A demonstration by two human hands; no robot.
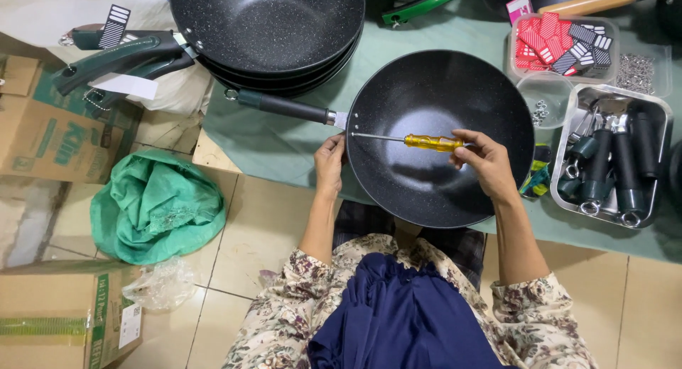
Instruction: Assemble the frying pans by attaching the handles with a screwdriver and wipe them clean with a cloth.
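A black speckled wok (433, 127) lies on a green cloth in front of me, its dark green handle (284, 106) pointing left. My right hand (483, 159) holds a yellow-handled screwdriver (426, 141) inside the wok, with the metal tip against the inner wall where the handle joins. My left hand (329, 163) grips the wok's outer rim just below that joint.
A stack of similar woks (270, 35) stands at the back left. At the right, a metal tray (611, 156) holds several dark green handles, and a clear box (565, 46) holds red and grey tags. Cardboard boxes (50, 134) and a green cloth bundle (156, 205) lie on the floor.
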